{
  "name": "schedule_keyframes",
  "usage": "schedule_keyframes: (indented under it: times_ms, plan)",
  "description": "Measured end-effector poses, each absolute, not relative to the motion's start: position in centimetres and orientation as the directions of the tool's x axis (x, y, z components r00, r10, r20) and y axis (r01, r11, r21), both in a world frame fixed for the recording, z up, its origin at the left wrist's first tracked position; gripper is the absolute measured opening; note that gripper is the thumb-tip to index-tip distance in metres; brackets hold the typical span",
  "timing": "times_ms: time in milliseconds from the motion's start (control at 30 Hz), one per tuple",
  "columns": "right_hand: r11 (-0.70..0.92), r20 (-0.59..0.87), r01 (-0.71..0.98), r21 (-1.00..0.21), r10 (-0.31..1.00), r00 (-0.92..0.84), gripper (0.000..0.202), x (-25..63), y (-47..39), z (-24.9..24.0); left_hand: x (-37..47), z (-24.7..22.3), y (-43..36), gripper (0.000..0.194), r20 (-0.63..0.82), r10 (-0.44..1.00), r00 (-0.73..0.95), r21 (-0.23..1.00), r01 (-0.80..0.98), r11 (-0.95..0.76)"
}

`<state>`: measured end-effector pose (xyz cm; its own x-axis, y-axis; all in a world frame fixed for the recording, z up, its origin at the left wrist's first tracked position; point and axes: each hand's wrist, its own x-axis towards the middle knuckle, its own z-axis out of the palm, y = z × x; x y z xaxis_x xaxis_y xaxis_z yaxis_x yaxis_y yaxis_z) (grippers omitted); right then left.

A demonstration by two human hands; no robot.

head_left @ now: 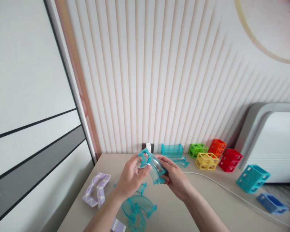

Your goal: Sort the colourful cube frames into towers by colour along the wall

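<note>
Above the middle of the table, both hands hold a clear teal curved track piece [155,167]. My left hand [131,175] has its fingers closed round the piece's upper left end, at a teal ring-like frame. On the lower right end, my right hand [171,174] grips the teal rim with thumb and fingers. Several more clear teal curved pieces [141,204] lie on the table below my left hand, partly covered by the left forearm. Behind my right hand, straight teal pieces [172,150] rest near the wall.
Green [198,149], yellow [207,161], orange [217,148], red [230,160], teal [253,178] and blue [272,203] open blocks stand on the right of the table [174,206]. A white cable [219,185] crosses there. A purple checked shape [96,190] lies left; a ribbed wall [145,80] rises behind.
</note>
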<state>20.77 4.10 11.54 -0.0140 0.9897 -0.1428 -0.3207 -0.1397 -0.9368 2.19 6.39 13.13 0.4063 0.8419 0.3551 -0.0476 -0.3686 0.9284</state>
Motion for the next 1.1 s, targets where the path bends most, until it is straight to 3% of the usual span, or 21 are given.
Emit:
schedule_keyframes:
  times_ms: [100,167,267,400,667,833,1100]
  plan:
    - [-0.094,-0.109,-0.152,-0.984,0.99,0.095,0.036,20.6,4.1,11.3,2.3,12.6,6.6,0.033,0.395,0.837,0.379,0.898,0.034,-0.439]
    - [0.007,0.007,0.001,-1.0,0.993,0.116,0.04,20.8,4.0,11.5,2.3,12.3,6.8,0.028,0.434,0.836,0.337,0.868,0.092,-0.488]
    - [0.175,0.189,0.231,-0.957,0.981,0.037,0.047,21.2,3.7,11.8,2.3,12.2,7.0,0.025,0.479,0.834,0.275,0.836,0.149,-0.529]
    - [0.222,0.228,0.403,-0.888,0.973,-0.033,0.047,21.3,3.5,11.6,2.4,12.2,7.1,0.027,0.54,0.813,0.219,0.784,0.219,-0.58]
    - [0.211,0.273,0.481,-0.851,0.96,0.061,0.046,19.1,3.2,10.0,2.6,11.9,6.9,0.021,0.58,0.799,0.157,0.768,0.22,-0.601]
    - [0.242,0.286,0.389,-0.889,0.957,0.058,0.049,18.4,3.1,10.3,3.0,12.2,6.4,0.021,0.506,0.851,0.138,0.842,0.132,-0.523]
    - [0.281,0.318,0.396,-0.874,0.948,0.03,0.044,19.7,3.2,11.4,2.9,12.3,6.0,0.031,0.421,0.874,0.241,0.901,-0.003,-0.433]
